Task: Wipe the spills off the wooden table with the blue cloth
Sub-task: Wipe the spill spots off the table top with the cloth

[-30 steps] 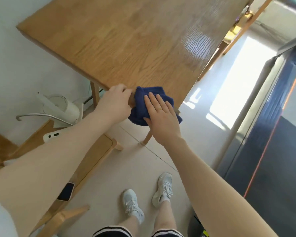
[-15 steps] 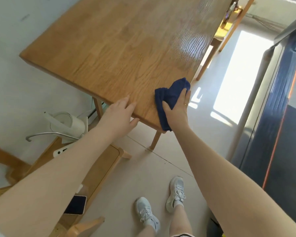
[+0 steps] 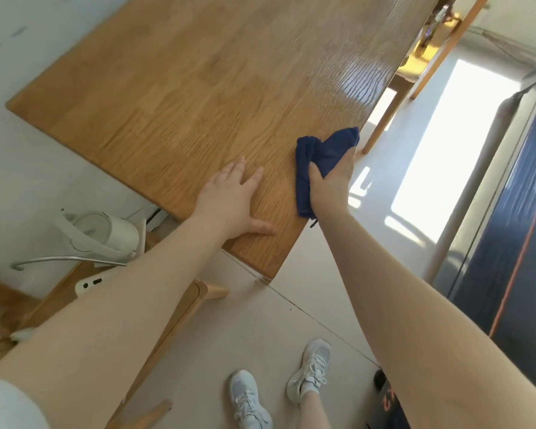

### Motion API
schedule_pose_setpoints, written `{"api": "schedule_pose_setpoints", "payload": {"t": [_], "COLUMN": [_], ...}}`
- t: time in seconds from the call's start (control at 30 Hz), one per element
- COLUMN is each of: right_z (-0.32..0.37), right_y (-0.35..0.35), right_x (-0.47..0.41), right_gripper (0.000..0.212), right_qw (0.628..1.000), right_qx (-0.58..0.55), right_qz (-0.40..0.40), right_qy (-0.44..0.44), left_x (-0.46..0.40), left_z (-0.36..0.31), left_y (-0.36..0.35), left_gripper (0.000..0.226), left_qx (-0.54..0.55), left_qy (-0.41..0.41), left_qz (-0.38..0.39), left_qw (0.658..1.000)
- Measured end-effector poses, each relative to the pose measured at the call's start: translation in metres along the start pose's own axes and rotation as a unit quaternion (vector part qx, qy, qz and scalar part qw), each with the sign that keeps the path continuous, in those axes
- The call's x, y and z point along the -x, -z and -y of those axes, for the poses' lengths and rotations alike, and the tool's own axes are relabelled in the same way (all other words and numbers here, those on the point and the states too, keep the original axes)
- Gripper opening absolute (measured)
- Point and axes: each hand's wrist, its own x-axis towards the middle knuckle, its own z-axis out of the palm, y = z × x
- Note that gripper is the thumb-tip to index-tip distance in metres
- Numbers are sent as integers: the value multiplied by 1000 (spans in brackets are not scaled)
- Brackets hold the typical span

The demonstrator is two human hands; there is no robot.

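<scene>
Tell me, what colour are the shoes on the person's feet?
White lace-up sneakers, seen clearest in the head view.

Honey-brown wooden table (image 3: 198,97) with darker wavy grain, glossy pale sheen beyond the right hand (image 3: 330,187). Deep navy-blue cloth (image 3: 317,159) under that hand. White kettle (image 3: 102,233) below the left hand (image 3: 229,202). White sneakers (image 3: 310,370) on pale grey floor (image 3: 260,329).

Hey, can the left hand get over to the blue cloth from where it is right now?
Probably yes. The left hand lies flat on the wooden table, beside the blue cloth gripped by the right hand, with only bare tabletop between them.
</scene>
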Motion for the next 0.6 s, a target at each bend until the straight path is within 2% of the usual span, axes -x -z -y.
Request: {"api": "schedule_pose_setpoints", "payload": {"t": [0.17,0.23,0.33,0.43,0.6], "right_z": [-18,-17,0,18,21], "right_y": [-6,-4,11,22,22], "right_x": [56,53,5,-54,-59], "right_gripper": [88,90,88,81,77], "right_qw": [998,996,998,999,1000], "right_qx": [13,12,-13,-13,-9], "right_qz": [66,83,53,19,2], "right_qy": [-11,-19,-14,-22,-30], "left_x": [0,0,1,-1,-7], "left_z": [-9,-10,-12,-16,-27], "left_y": [10,14,16,19,30], "left_gripper": [117,119,121,121,120], "left_qx": [29,40,39,-8,-89], "left_qy": [21,33,42,43,38], "left_qz": [20,30,44,51,70], "left_qw": [999,998,997,998,993]}}
